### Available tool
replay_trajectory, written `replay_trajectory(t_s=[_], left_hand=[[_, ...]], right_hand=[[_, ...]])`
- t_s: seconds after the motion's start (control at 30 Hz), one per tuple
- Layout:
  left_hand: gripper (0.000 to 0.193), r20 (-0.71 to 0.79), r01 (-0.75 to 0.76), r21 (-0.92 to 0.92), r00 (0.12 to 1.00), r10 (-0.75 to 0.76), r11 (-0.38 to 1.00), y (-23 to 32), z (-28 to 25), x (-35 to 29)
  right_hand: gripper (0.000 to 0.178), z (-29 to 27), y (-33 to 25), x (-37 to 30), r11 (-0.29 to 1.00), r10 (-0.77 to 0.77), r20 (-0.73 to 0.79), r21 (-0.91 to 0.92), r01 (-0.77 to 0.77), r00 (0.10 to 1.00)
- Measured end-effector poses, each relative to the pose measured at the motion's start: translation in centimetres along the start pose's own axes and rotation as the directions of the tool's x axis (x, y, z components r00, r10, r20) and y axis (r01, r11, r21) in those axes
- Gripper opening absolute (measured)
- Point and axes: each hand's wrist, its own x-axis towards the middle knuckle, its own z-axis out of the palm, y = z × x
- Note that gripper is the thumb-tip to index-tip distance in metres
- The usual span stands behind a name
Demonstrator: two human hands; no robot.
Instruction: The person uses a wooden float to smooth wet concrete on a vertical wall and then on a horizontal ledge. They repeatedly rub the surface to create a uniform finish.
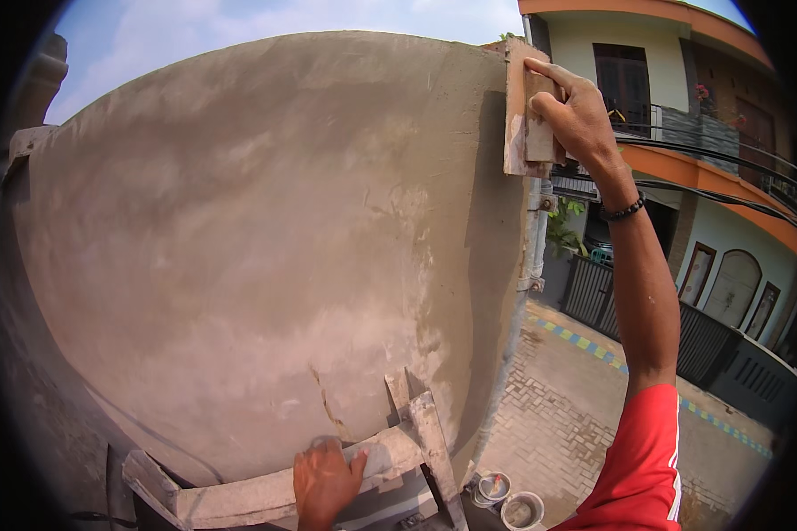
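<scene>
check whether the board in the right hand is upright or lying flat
Upright: the board has its long edges nearly vertical, with the right hand gripping its handle at the right edge of the wall.

Your right hand (574, 111) hides part of the float (515, 119) behind its fingers, and the board's far face is out of sight. Your left hand (325, 478) covers the plank (239, 501) beneath its fingers; the lower edge cuts off that arm. Far below your right fingers, the buckets' (541, 515) contents are too small to tell.
</scene>
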Motion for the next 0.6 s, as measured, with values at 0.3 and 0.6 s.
replay_trajectory(t_s=[0.3,0.6], left_hand=[[0.047,-0.002,0.039,0.037,0.999,-0.039,0.999,0.9,-0.2,-0.8],[0.046,-0.03,-0.016,0.028,0.999,0.017,0.999,0.5,-0.1,0.0]], right_hand=[[0.059,1.9,-0.9,-9.5,1.0,0.013,0.347,0.019,-0.02,0.938],[0.061,-0.8,1.7,0.2,0.99,0.135,0.148,0.004,-0.138,0.98]])
